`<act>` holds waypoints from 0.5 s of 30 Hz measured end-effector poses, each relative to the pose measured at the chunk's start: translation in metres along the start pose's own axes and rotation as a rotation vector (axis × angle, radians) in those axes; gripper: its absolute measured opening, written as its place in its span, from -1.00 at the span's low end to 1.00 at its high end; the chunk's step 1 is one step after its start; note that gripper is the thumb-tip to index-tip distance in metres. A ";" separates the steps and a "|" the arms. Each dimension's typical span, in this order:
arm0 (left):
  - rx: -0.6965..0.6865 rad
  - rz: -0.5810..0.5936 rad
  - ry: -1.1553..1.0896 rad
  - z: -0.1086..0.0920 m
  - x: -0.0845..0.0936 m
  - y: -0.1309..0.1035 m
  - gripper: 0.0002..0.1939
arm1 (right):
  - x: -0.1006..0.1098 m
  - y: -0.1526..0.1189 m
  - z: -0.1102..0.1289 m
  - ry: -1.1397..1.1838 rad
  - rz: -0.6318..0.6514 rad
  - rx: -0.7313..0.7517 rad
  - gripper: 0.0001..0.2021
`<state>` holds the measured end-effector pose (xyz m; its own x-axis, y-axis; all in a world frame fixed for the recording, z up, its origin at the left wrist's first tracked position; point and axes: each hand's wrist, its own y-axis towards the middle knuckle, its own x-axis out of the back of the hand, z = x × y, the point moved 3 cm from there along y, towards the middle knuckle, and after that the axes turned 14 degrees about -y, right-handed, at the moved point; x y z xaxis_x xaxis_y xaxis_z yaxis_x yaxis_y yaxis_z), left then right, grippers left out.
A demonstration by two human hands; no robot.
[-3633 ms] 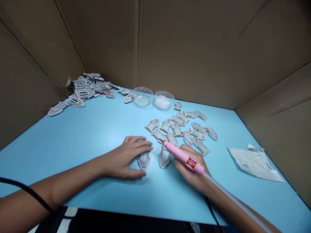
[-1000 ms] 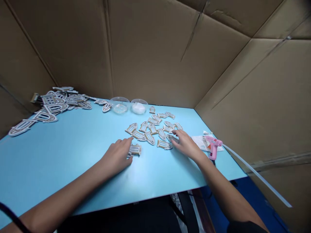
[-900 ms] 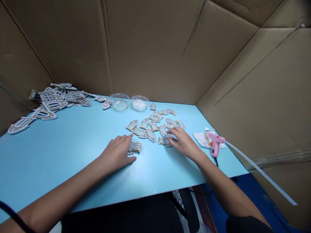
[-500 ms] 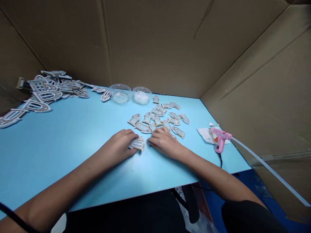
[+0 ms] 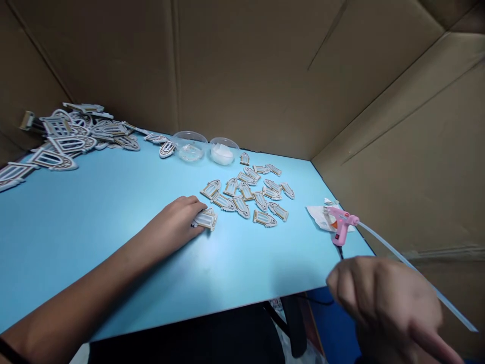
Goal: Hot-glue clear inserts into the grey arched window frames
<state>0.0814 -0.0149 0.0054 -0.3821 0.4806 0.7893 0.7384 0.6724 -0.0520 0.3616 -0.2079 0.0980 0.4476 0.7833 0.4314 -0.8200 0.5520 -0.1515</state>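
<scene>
My left hand [image 5: 181, 218] is closed on a small arched window piece [image 5: 206, 219], white with gold edging, just above the blue table. Its fingertips lie behind the piece, whose base points right. My right hand [image 5: 386, 293] is raised beyond the table's front right edge, smeared by motion. Its fingers look bent, but whether they hold anything is hidden. Nearest to it is a pink glue gun [image 5: 342, 226] with a long clear glue stick in its back, lying on a scrap of white paper [image 5: 317, 217]. Several more small window pieces [image 5: 260, 201] lie scattered mid-table.
A heap of larger arched window pieces [image 5: 74, 144] fills the back left corner. Two clear plastic bowls stand by the back wall; the right bowl [image 5: 223, 151] holds something white. Cardboard walls [image 5: 246, 76] enclose the table [image 5: 242, 263] behind and at the sides.
My right hand has left the scattered window pieces and swung right, toward me, past the table edge. My left hand, still gripping its piece, has shifted slightly left. The view has tilted a little.
</scene>
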 end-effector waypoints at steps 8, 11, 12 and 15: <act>0.034 0.060 0.033 0.000 -0.002 -0.001 -0.68 | 0.043 0.029 -0.098 -0.864 -0.713 -0.830 -0.60; 0.064 0.098 0.064 0.003 -0.004 -0.003 -0.75 | 0.039 0.048 -0.111 -0.938 -0.636 -0.831 -0.57; 0.069 0.107 0.065 0.003 -0.004 -0.003 -0.76 | 0.038 0.052 -0.113 -0.963 -0.618 -0.840 -0.58; 0.070 0.136 0.053 0.004 -0.005 -0.002 -0.80 | 0.035 0.057 -0.113 -0.992 -0.595 -0.856 -0.68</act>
<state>0.0796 -0.0166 -0.0007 -0.2498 0.5410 0.8031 0.7402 0.6414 -0.2018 0.3707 -0.1167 0.0034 -0.0796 0.0580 0.9951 0.0187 0.9982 -0.0567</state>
